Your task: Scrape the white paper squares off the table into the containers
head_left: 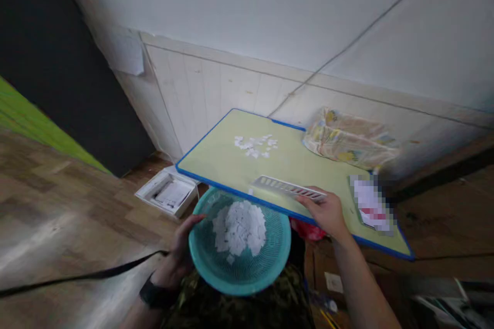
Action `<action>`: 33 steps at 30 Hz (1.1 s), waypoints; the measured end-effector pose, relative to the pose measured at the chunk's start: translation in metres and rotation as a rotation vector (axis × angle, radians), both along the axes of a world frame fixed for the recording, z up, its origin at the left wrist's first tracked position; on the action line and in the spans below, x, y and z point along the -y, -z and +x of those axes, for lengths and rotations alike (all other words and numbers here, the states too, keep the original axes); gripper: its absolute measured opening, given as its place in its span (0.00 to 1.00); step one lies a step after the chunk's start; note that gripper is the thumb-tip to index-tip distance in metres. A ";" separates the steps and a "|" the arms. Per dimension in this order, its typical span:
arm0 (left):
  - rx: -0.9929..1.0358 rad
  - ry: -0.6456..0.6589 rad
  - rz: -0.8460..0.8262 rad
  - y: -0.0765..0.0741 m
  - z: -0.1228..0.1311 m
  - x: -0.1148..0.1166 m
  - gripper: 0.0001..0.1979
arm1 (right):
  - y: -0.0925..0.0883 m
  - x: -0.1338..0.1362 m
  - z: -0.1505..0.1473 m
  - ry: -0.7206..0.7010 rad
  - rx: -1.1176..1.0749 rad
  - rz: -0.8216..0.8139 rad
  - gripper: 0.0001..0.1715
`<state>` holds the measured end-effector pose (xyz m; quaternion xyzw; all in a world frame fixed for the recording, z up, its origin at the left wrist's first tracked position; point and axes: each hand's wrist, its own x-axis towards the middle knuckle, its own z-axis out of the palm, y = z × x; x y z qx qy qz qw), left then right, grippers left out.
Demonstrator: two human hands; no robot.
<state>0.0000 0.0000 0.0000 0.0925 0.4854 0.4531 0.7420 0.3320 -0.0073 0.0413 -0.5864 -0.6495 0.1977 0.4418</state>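
Note:
My left hand (183, 244) grips the left rim of a round teal plastic basket (276, 262) held at my lap, just below the table edge. Inside it lies a heap of white paper scraps (241, 229). My right hand (326, 213) is closed around the right end of a white slotted plastic strip (285, 186), held low over the table near its front edge. A small white scrap lies close to the strip's left end. Farther back on the yellow-green table (216, 149) is a loose scatter of white paper scraps (254, 145).
A patterned cloth bundle (347, 139) sits at the table's back right. A blurred-out flat item (372, 205) lies at its right end. On the floor to the left is an open white box (170, 193). A cable (347, 46) runs along the wall.

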 end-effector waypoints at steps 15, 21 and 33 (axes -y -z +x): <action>0.025 0.055 -0.091 0.010 -0.011 0.004 0.06 | -0.007 0.019 -0.014 0.050 0.096 0.036 0.11; -0.054 0.038 -0.077 0.012 -0.013 0.002 0.10 | -0.009 -0.018 0.002 0.340 0.140 0.135 0.16; -0.025 0.064 -0.095 0.011 -0.012 0.000 0.10 | 0.008 -0.008 -0.042 0.016 0.036 0.242 0.11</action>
